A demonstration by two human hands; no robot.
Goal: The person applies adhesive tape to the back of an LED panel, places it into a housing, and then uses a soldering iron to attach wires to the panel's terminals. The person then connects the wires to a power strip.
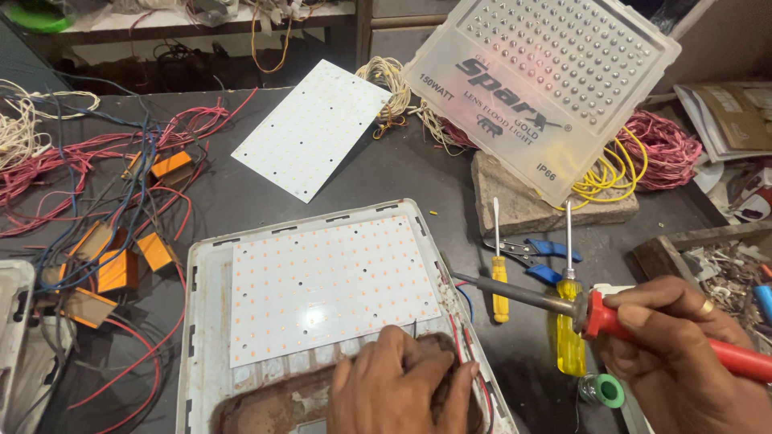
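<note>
The right hand (683,354) is closed around the smooth red handle of a soldering iron (563,301), whose dull metal shaft runs left, its tip at the right rim of a white floodlight housing (201,321). The left hand (402,386) rests palm down in the near end of that housing, fingers curled and pressing on thin red and black wires (462,337); I cannot tell whether it pinches anything. Just beyond its knuckles lies a flat rectangular LED panel (330,281), white and dotted with rows of small orange chips, seated inside the moulded tray.

To the right, on the dark matte bench, lie two yellow-handled screwdrivers (498,281), blue-gripped pliers (539,253) and a green spool of solder (603,391) near the right hand. Farther off, a second loose LED panel (310,128) lies at an angle, and a frosted plastic lens cover (547,84) with a grid of domed bumps leans on a rough stone block (523,201). At the left, tangled red and blue cables (96,153) wind among small orange boxes (121,269).
</note>
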